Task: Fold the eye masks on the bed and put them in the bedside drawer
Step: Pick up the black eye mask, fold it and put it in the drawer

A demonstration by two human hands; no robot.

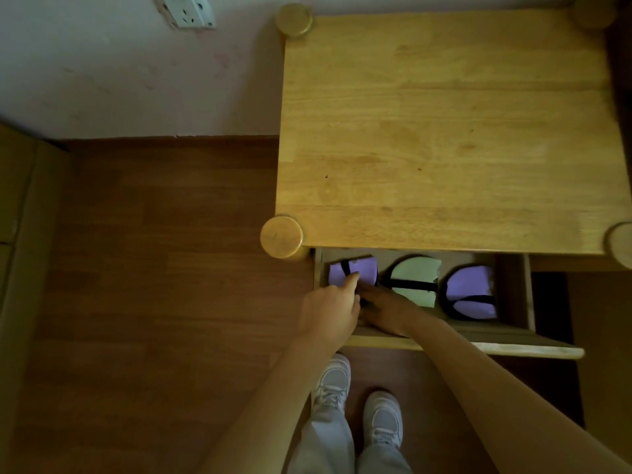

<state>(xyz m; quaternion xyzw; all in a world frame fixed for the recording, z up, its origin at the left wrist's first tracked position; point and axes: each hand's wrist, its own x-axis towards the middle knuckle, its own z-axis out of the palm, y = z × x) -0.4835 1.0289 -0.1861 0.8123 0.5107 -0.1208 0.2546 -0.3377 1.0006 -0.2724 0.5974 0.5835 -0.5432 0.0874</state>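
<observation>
Left hand pressed finger on purple mask, flattening fold in drawer; right hand grip unclear.

I'm looking straight down into the open drawer of the wooden bedside table. Three folded eye masks lie in a row on its bottom: a purple one at the left end, a pale green one in the middle, another purple one to its right. The table stands on brown wood flooring.
</observation>
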